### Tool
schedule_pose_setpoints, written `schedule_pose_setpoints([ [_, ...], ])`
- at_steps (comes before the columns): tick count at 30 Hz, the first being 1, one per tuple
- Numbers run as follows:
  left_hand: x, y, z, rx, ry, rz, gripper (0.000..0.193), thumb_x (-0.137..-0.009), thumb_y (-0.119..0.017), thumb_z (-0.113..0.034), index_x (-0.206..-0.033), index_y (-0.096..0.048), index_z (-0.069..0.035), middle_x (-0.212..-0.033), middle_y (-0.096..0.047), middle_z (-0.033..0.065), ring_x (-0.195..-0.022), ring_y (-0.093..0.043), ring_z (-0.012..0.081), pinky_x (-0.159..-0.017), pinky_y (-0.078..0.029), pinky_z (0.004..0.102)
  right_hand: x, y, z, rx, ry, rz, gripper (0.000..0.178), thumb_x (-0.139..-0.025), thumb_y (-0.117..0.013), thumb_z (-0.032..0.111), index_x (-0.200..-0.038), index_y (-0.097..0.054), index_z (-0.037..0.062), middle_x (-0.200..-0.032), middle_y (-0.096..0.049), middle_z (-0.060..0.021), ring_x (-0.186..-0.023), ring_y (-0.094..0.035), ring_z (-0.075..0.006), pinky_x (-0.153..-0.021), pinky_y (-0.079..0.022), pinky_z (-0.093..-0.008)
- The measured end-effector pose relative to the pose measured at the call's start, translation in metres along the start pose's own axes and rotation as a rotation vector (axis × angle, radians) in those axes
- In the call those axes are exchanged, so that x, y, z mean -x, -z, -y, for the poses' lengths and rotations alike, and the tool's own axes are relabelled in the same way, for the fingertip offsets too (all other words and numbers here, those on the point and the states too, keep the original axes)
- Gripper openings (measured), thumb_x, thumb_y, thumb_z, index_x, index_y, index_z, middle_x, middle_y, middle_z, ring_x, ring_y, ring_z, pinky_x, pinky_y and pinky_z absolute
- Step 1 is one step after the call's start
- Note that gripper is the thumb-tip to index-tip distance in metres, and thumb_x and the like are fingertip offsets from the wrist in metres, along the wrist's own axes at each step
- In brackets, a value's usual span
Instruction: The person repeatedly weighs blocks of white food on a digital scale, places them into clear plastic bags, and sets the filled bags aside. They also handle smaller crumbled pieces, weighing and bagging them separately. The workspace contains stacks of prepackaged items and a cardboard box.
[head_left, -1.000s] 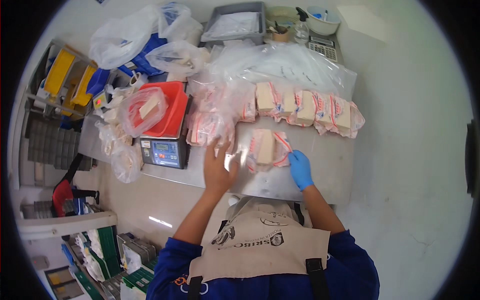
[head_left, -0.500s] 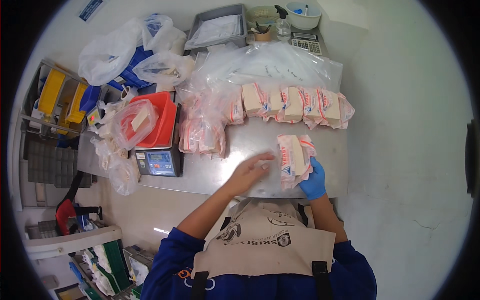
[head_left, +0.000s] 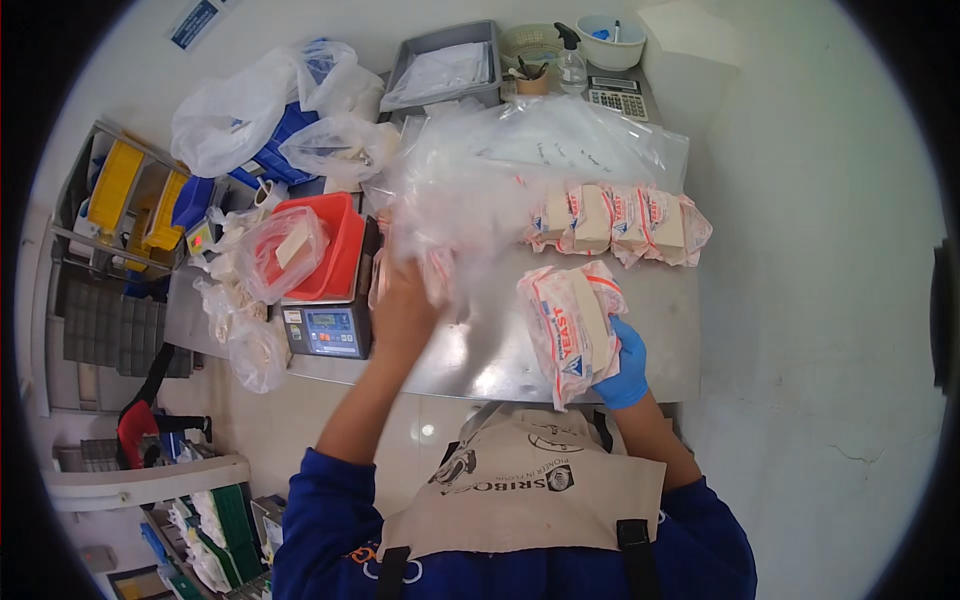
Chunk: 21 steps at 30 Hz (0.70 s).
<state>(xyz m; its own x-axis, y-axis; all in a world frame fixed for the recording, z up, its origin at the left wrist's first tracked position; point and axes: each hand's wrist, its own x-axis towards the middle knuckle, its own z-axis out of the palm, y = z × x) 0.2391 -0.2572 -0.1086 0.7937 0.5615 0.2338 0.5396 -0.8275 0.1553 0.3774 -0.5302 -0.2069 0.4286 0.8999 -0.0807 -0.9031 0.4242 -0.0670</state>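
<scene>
In my right hand (head_left: 624,368), which wears a blue glove, is a cream block in printed red-and-white wrapping (head_left: 572,330). The wrapper lies partly opened around it, and my fingers close on its right side. My bare left hand (head_left: 404,305) reaches up beside the scale, over more wrapped blocks (head_left: 438,272). A clear plastic bag (head_left: 455,205), smeared by motion, spreads just above and right of that hand. Its fingers are blurred and partly hidden, so their grip does not show. A row of similar wrapped blocks (head_left: 625,222) stands farther back to the right.
At the left, a red tray (head_left: 345,245) with a bagged piece sits on a digital scale (head_left: 328,332). Flat clear bags (head_left: 590,140) lie behind the row. Along the back are a grey bin (head_left: 440,65), a spray bottle (head_left: 571,68) and a calculator (head_left: 618,98).
My left hand has moved left and away from me, from beside the held block to the bagged stack. The plastic there has shifted rightward. The held block has come slightly nearer and turned.
</scene>
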Motion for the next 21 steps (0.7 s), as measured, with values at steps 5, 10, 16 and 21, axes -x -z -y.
schedule_pose_setpoints([
  [5,0.057,-0.026,-0.077,0.345,-0.130,0.333,0.097,-0.068,-0.082,-0.014,-0.146,-0.026,0.004,-0.160,-0.008,0.0311,-0.086,-0.067,0.0463,-0.065,-0.057,0.0475,0.019,-0.004,-0.014,0.015,-0.054,-0.051,0.049,-0.102,-0.048,0.027,-0.143,-0.044,0.0019,-0.140,-0.054,-0.0161,-0.127,-0.056,-0.0298,-0.109,-0.043,-0.0485],
  [10,0.080,-0.038,-0.099,0.582,-0.109,0.461,0.097,-0.072,-0.078,-0.015,-0.150,-0.022,0.000,-0.158,-0.012,0.0335,-0.106,-0.060,0.0517,-0.083,-0.055,0.0509,0.044,-0.001,0.001,1.094,0.319,-0.145,0.039,-0.102,-0.046,0.020,-0.137,-0.049,0.0018,-0.133,-0.058,-0.0132,-0.124,-0.056,-0.0232,-0.107,-0.045,-0.0381],
  [16,0.068,-0.016,-0.121,0.636,-0.164,0.553,0.104,-0.071,-0.073,-0.008,-0.154,-0.011,0.000,-0.155,-0.019,0.0356,-0.104,-0.060,0.0530,-0.084,-0.055,0.0504,0.015,-0.044,0.021,0.822,0.326,-0.258,0.034,-0.101,-0.048,0.015,-0.130,-0.055,-0.0015,-0.126,-0.060,-0.0096,-0.113,-0.059,-0.0151,-0.098,-0.047,-0.0297],
  [21,0.059,0.000,-0.122,0.881,-0.048,0.360,0.107,-0.072,-0.067,-0.002,-0.157,-0.002,-0.001,-0.154,-0.028,0.0333,-0.117,-0.057,0.0456,-0.093,-0.051,0.0423,-0.008,-0.130,0.018,1.202,0.299,-0.130,0.044,-0.100,-0.052,0.015,-0.140,-0.051,-0.0015,-0.128,-0.061,-0.0086,-0.109,-0.060,-0.0146,-0.096,-0.046,-0.0285],
])
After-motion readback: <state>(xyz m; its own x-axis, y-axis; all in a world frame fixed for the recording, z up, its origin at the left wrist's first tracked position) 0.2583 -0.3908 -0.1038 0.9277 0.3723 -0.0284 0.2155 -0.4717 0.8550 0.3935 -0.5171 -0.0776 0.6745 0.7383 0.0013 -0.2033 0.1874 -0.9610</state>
